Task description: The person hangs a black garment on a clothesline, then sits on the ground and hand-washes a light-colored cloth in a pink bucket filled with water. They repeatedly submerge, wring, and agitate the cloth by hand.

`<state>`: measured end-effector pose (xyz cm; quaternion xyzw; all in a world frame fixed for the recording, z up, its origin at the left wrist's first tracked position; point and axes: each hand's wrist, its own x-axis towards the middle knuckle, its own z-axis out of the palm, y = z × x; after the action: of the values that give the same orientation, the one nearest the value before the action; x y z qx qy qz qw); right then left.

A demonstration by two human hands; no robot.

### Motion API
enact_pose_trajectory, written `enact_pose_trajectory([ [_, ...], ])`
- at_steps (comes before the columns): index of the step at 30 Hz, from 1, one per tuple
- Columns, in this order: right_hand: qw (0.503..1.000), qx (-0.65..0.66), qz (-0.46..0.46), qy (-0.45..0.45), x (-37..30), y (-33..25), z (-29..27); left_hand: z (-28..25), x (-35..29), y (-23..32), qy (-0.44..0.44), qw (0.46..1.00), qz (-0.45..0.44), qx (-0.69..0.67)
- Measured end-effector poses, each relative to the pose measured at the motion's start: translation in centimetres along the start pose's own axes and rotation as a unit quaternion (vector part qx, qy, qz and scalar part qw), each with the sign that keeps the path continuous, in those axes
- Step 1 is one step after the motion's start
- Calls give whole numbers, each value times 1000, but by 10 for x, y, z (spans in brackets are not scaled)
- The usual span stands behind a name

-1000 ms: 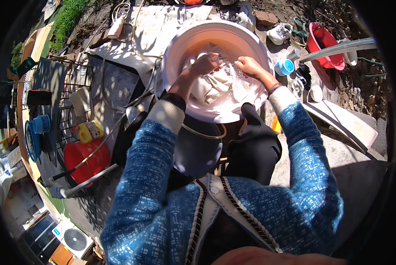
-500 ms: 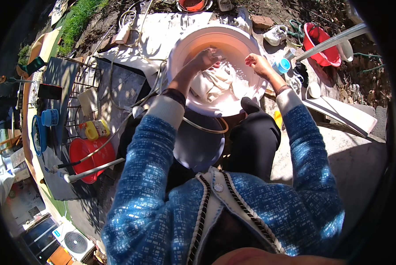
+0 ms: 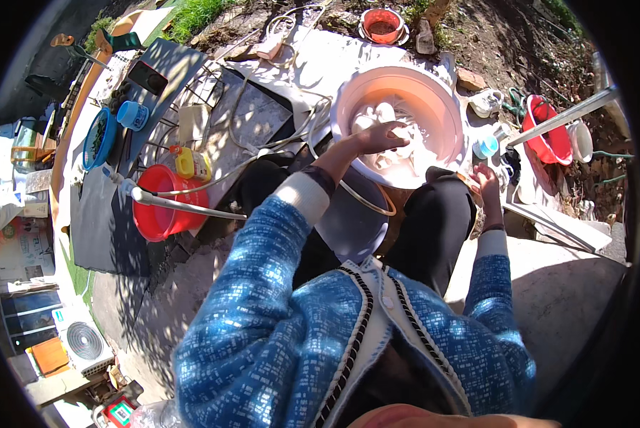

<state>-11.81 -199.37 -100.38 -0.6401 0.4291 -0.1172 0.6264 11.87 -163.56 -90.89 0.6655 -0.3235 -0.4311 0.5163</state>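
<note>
A wide pale pink basin [image 3: 454, 100] stands in front of my knees, with cloudy water and a bunched white cloth [image 3: 421, 153] inside. My left hand [image 3: 382, 138] reaches over its near side, above the cloth, fingers stretched toward the right and apart; no firm grip shows. Outside the basin, beside my right knee [image 3: 441, 207], my right hand [image 3: 487, 184] is held with bent fingers. Whatever they close on, if anything, is too small to make out. A dark grey-blue tub [image 3: 352, 225] sits between my legs, a pale hose loop [image 3: 373, 202] across its rim.
On the left are a red basin [image 3: 149, 221], a yellow bottle [image 3: 185, 163], a blue tub [image 3: 132, 115] and a blue basin [image 3: 91, 153]. On the right, a metal pole [image 3: 566, 118] crosses another red basin [image 3: 556, 146], near a white shoe [image 3: 486, 103] and a white board [image 3: 559, 227].
My right hand has left the basin and come back beside my right knee. My left hand has lowered toward the basin's near side. The whole view has shifted rightward and down.
</note>
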Motion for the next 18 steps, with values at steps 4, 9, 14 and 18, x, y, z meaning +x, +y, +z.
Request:
enact_pose_trajectory([
  [4, 985, -114, 17, -131, -91, 71, -27, -14, -79, 29, 130, 990, 59, 19],
  [9, 959, -62, 251, -113, -213, 98, -15, -27, -208, 61, 227, 947, 177, -141],
  [14, 955, -119, 212, -168, -258, 107, -2, -55, -286, 43, 433, 875, 135, -170],
  [18, 954, -156, 167, -193, -280, 108, 3, -118, -297, 5, 601, 774, 129, -151],
])
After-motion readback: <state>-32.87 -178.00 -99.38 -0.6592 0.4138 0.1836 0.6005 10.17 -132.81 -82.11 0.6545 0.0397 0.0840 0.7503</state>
